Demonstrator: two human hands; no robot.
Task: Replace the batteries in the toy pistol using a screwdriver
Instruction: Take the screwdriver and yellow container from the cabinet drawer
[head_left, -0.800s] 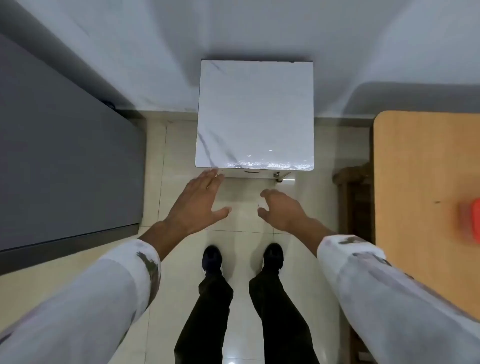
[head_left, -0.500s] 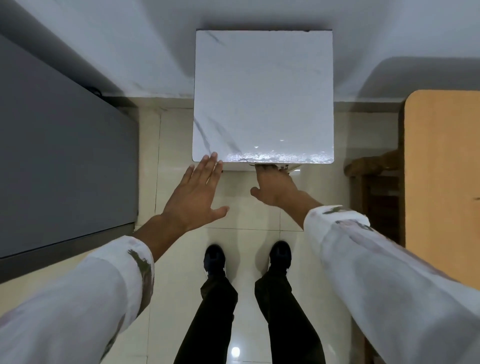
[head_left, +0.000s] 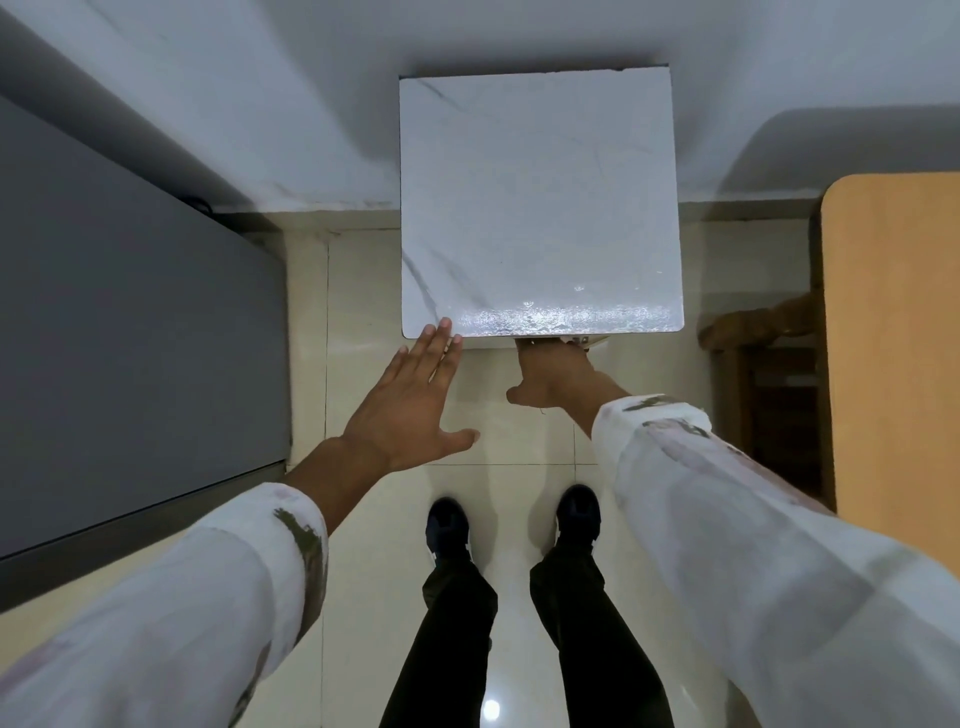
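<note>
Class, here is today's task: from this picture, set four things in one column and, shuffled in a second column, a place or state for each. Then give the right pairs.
Column 1
1. left hand
2. right hand
3. wooden tabletop
4. shoes

Column 2
A. at the picture's right edge
B. black, on the floor tiles
C. fingers straight, tips at the near left corner of the white tabletop
D. fingers hidden under the white tabletop's front edge

Pairs: 1-C, 2-D, 3-A, 4-B
</note>
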